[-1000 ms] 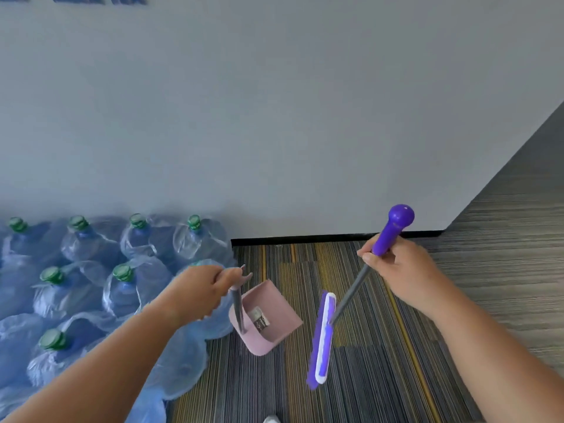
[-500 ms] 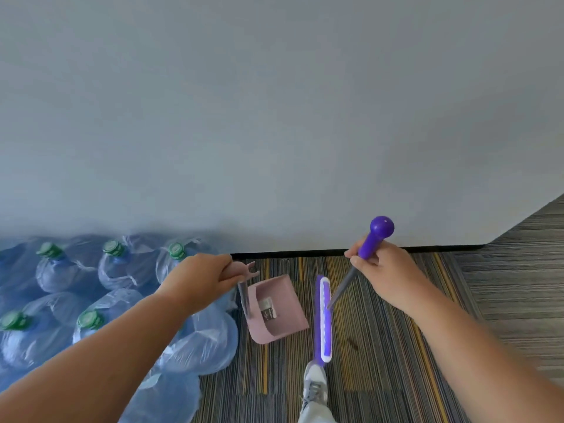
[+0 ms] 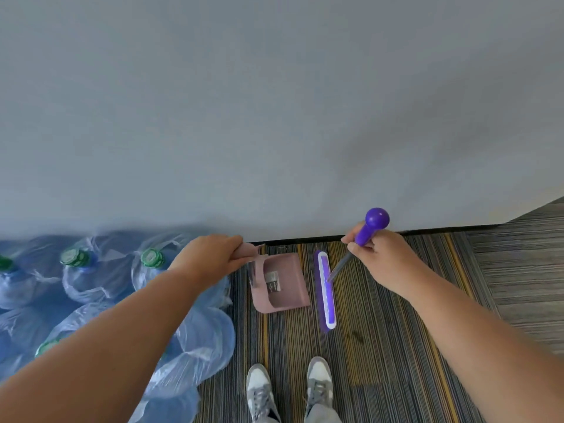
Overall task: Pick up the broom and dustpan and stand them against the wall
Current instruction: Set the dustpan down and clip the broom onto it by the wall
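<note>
Grey wall (image 3: 274, 117), dustpan (image 3: 279, 285) handle hidden inside left hand (image 3: 210, 254), broom (image 3: 326, 288)

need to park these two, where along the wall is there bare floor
Bare carpet runs along the wall right of the broom, toward the corner. Left of the dustpan it is crowded: bagged water bottles fill the floor up to the wall.

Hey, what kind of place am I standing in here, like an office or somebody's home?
Probably an office or commercial corridor: striped carpet tiles, a plain grey wall, and a stockpile of wrapped water-cooler jugs at its foot.
</note>
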Demonstrator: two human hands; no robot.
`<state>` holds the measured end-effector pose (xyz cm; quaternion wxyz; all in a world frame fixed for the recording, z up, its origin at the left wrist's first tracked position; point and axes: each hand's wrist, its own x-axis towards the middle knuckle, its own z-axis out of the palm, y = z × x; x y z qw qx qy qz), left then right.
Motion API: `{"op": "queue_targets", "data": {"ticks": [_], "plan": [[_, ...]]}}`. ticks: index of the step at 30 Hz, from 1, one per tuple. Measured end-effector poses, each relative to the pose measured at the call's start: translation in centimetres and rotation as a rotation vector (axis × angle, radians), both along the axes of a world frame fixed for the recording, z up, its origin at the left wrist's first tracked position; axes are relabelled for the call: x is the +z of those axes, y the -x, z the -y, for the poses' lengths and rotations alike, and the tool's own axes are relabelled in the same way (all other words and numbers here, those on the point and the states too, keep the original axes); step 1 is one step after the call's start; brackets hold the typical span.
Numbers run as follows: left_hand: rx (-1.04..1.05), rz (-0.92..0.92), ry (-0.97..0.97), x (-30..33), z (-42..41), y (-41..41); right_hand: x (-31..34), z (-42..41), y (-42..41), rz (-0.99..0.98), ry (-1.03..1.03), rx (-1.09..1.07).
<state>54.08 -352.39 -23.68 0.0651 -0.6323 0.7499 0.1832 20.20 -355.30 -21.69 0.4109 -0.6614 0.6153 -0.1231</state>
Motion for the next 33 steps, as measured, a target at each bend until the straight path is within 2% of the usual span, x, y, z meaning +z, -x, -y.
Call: {"op": "queue_targets", "data": {"ticks": [4, 7, 14, 17, 19, 23, 27, 33], "plan": [[-0.031, 0.075, 0.044, -0.2, 3.7, -2.0, -1.6, 1.5, -1.0, -0.018, 0.01, 0.01], [-0.008, 0.059, 0.018, -0.3, 4.6, -3.3, -2.4, 2.2, -1.6, -0.034, 0.015, 0.013], [0.137, 0.018, -0.078, 0.1, 1.9, -7.3, -3.3, 2.9, -2.5, -0.034, 0.005, -0.002], [0.148, 0.077, -0.134, -0.6, 0.3, -8.9, -3.5, 2.8, -2.8, -0.019, 0.004, 0.001], [0.15, 0.027, -0.141, -1.0, 0.0, -9.5, -3.7, 2.9, -3.0, -0.024, 0.015, 0.008], [0.128, -0.107, -0.077, -0.7, 0.7, -8.7, -3.7, 3.0, -3.1, -0.025, 0.02, 0.011], [0.023, -0.048, -0.024, -0.2, 2.5, -6.0, -3.8, 3.3, -3.0, -0.025, 0.014, 0.02], [-0.018, -0.021, -0.012, 0.3, 5.3, -3.4, -3.7, 4.1, -3.1, -0.039, 0.017, -0.001]]}}
